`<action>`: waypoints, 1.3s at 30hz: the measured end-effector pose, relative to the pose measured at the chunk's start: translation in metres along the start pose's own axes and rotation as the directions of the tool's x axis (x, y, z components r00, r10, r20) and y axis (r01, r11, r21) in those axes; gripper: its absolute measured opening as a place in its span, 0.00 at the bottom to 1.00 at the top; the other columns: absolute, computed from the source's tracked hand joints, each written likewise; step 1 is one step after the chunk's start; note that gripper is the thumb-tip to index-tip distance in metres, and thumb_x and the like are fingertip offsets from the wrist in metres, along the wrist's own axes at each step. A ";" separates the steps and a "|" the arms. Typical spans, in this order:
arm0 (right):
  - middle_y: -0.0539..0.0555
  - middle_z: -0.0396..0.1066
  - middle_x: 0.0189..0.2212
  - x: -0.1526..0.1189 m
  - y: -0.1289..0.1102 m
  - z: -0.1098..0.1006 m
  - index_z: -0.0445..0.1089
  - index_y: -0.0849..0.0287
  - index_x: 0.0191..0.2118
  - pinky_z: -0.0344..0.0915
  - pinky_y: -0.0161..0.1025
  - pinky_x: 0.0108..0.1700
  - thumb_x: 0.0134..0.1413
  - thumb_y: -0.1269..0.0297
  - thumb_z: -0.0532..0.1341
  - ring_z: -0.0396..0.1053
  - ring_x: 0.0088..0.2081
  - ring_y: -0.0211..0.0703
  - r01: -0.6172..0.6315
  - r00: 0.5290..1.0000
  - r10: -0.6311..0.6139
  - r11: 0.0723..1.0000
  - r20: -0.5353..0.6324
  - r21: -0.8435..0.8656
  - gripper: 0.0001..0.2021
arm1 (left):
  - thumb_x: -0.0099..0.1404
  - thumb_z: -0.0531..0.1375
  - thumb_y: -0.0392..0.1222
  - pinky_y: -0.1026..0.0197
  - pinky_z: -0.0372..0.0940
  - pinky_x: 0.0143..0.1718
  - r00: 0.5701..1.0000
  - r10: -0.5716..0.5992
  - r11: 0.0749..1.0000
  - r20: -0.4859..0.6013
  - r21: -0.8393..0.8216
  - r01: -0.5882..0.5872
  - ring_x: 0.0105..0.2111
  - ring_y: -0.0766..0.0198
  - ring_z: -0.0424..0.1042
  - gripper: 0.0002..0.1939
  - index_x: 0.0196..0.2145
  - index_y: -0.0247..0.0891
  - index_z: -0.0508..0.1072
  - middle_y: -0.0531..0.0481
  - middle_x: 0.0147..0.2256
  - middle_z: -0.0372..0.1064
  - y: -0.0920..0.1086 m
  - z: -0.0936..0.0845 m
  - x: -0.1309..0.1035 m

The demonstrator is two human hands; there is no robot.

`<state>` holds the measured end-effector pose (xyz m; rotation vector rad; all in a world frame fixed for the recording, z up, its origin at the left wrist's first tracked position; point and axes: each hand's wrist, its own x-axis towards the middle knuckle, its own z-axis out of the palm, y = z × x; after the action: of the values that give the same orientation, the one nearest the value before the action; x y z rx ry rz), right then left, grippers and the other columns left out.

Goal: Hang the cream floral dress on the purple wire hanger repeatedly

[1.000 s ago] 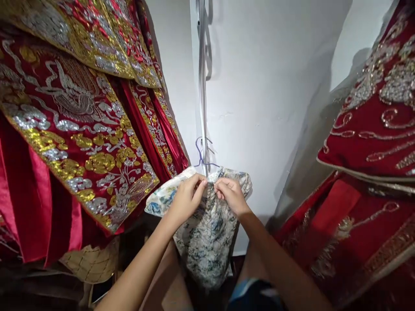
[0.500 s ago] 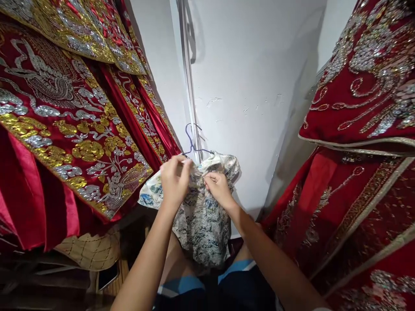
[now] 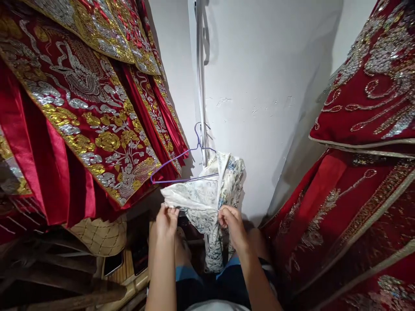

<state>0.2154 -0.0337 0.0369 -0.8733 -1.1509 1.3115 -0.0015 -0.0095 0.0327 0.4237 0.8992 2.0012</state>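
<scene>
Here, heavy red costumes (image 3: 106, 103) flank both sides: satin folds and gold-silver sequins at left, dark red cloth with beaded scrolls at right. Pale upright strip (image 3: 199, 77) between, against a white wall. Floral garment (image 3: 197, 198), thin, crumpled, cream with blue-green print, hangs at the strip's lower part; its right side covers the hanger's right arm, its left side is off. Forearms reach up and forward, roughly parallel. Left hand (image 3: 167, 220) turned up, fingers pinching the garment's lower left edge. Right hand (image 3: 231, 218) curled inward, fingers closed on cloth near the middle. Slim purple hanger (image 3: 171, 160), left arm bare, its end a rounded corner.
</scene>
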 end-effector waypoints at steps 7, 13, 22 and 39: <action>0.48 0.57 0.14 0.007 0.023 -0.036 0.62 0.57 0.17 0.49 0.35 0.25 0.47 0.63 0.54 0.54 0.20 0.36 -0.129 0.943 0.233 0.914 0.237 -0.386 0.11 | 0.57 0.67 0.43 0.65 0.66 0.37 0.986 -0.033 0.999 0.166 -0.021 0.037 0.31 0.67 0.71 0.10 0.29 0.35 0.71 0.52 0.30 0.69 -0.019 0.027 -0.038; 0.54 0.70 0.47 0.003 0.027 -0.028 0.69 0.55 0.48 0.62 0.43 0.52 0.39 0.70 0.67 0.66 0.50 0.49 0.173 0.943 -0.026 0.889 0.331 -0.423 0.25 | 0.64 0.63 0.51 0.66 0.58 0.31 0.802 -0.014 0.976 0.597 0.181 -0.118 0.27 0.68 0.60 0.16 0.29 0.38 0.65 0.55 0.27 0.58 -0.015 0.058 -0.085; 0.48 0.67 0.29 0.029 -0.032 -0.006 0.69 0.59 0.39 0.62 0.37 0.37 0.44 0.64 0.65 0.64 0.32 0.40 -0.081 0.903 0.094 0.996 0.419 -0.049 0.13 | 0.70 0.58 0.51 0.55 0.55 0.60 0.599 0.057 0.604 0.798 0.451 -0.657 0.56 0.54 0.63 0.18 0.54 0.44 0.72 0.44 0.53 0.65 -0.001 0.061 -0.073; 0.48 0.61 0.19 0.151 -0.039 -0.017 0.60 0.56 0.20 0.54 0.35 0.30 0.44 0.64 0.53 0.59 0.26 0.39 0.377 0.922 -0.236 0.718 0.306 -0.584 0.07 | 0.62 0.56 0.49 0.61 0.58 0.31 0.612 -0.651 -0.254 0.450 0.630 -0.734 0.28 0.61 0.65 0.14 0.24 0.38 0.64 0.49 0.26 0.68 0.097 0.002 0.039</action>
<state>0.2272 0.1136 0.0901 -0.9715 -1.8880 0.7325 -0.0787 -0.0104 0.1036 2.2411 1.6755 0.0093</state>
